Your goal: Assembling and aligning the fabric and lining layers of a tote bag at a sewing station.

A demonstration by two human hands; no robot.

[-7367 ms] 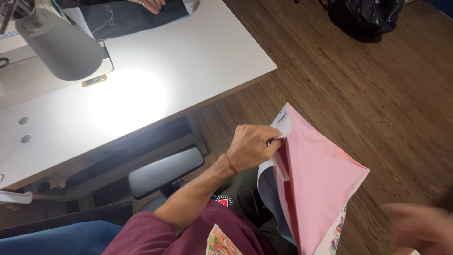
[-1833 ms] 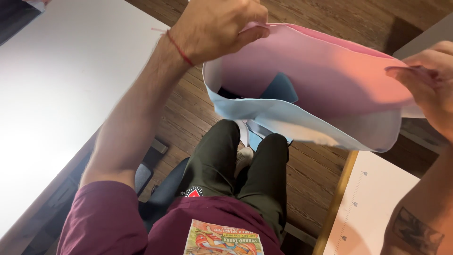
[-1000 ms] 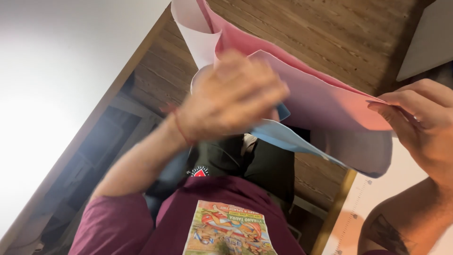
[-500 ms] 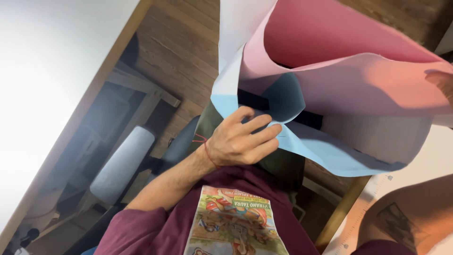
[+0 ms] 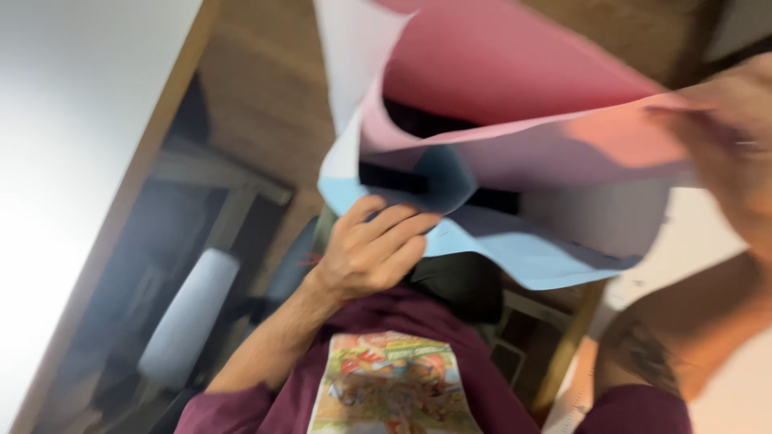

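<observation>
Sheets of soft fabric fill the upper middle of the view: a pink sheet (image 5: 515,72) arches over the top, and a light blue sheet (image 5: 531,253) curls beneath it, the two forming an open pocket with dark pieces showing inside. Both hang in the air above the person's lap, over the wooden floor (image 5: 257,104), between the white worktop (image 5: 72,145) on the left and a pale surface at the lower right. The left hand (image 5: 366,253) reaches up from below and its fingers (image 5: 398,225) are curled around the lower edge of the blue sheet, thumb side hidden behind the cloth. The right hand (image 5: 728,137) is at the far right edge, badly blurred; it meets the pink sheet's edge and seems to pinch it, though how tightly its fingers are closed cannot be told. Below, a maroon shirt (image 5: 418,321) with a colourful printed panel shows, and a grey padded roll (image 5: 189,317) sits under the worktop.
</observation>
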